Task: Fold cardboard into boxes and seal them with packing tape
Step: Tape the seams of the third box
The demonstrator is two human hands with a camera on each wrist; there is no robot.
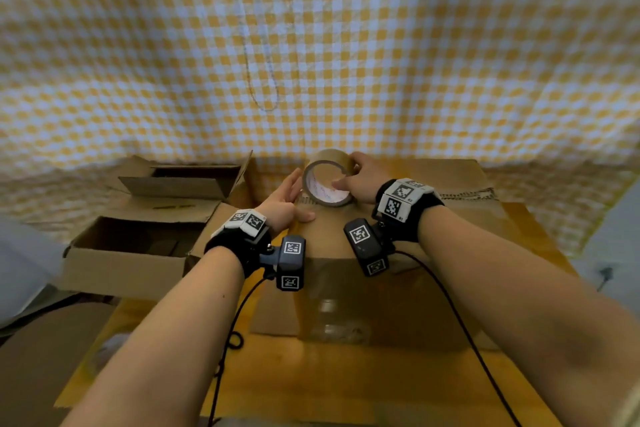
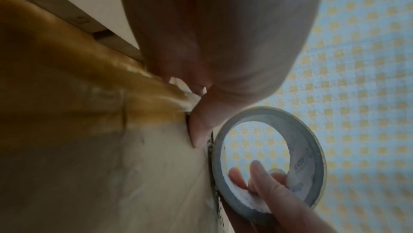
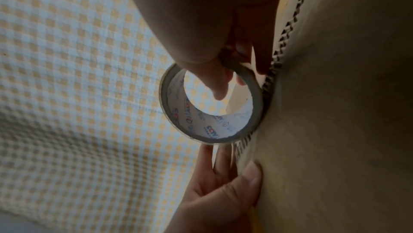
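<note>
The roll of packing tape [image 1: 328, 177] stands on edge at the far rim of the cardboard box [image 1: 346, 236], pinched through its core by the right hand [image 1: 363, 180]. The left hand [image 1: 287, 199], fingers straight, presses the flap. Light and rigid; best held by the core.

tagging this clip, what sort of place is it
Likely a makeshift home packing spot, not a warehouse: a checked cloth hangs as backdrop, open boxes sit on a wooden table, and the right hand holds a tape roll.
</note>
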